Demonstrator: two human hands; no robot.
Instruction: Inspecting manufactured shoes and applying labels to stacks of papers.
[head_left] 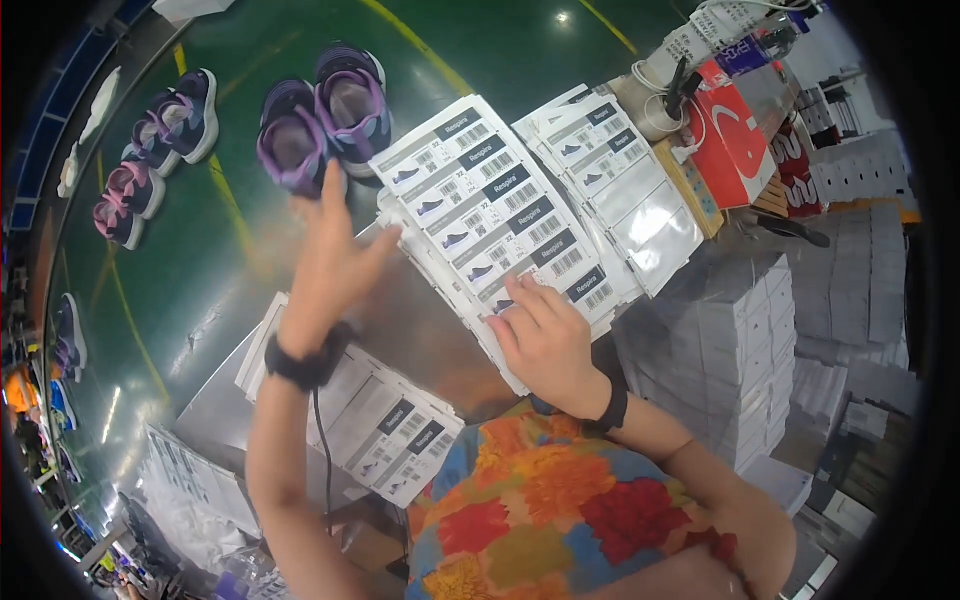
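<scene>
Floral cloth (540, 525); right fingers (531, 300) — on paper labels (487, 192); padded shoes (352, 110)

ahead of me, the green worktop (480, 45), striped yellow, carries dark purple-lined shoes (325, 122)! further left, a purple pair (175, 127), a pink-and-dark pair (130, 203), another shoe (70, 338). closer to me, the grey table (440, 345) bears stacked label sheets (500, 205), more sheets (390, 430) lower left!

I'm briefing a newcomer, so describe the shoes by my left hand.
Start at the green surface, then look just past the left hand. There sit the purple shoes; unlike the shoes farther left, these stand beside the label sheets.
</scene>
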